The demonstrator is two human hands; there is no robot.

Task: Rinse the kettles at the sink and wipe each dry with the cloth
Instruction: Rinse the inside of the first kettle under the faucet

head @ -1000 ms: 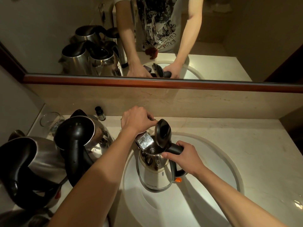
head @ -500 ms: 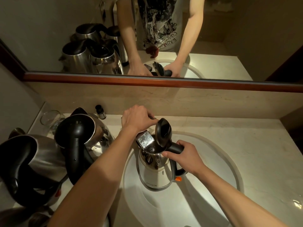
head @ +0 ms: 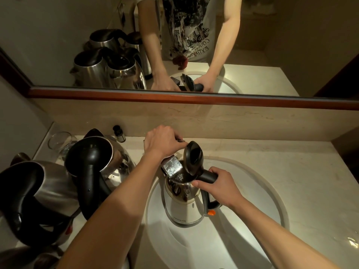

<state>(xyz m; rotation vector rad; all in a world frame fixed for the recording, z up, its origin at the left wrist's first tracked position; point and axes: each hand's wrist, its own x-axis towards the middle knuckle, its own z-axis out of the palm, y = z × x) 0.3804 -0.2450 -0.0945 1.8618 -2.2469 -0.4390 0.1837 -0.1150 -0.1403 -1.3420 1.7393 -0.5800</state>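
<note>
A steel kettle (head: 184,208) with a black handle and an orange switch hangs upright over the white sink basin (head: 242,239). Its black lid (head: 193,157) stands flipped up. My right hand (head: 217,186) is shut on the kettle's handle. My left hand (head: 162,140) is closed over the tap handle at the back of the basin; the chrome spout (head: 172,167) reaches over the kettle's open mouth. Whether water flows cannot be seen. No cloth is visible.
Two more steel kettles with black handles stand on the counter at the left, one (head: 101,167) beside the basin, one (head: 29,199) nearer the front. A drinking glass (head: 58,140) and a small dark bottle (head: 118,133) sit near the back wall. A mirror (head: 174,41) hangs above.
The scene barely shifts. The kettle stays under the spout with both hands in the same grips.
</note>
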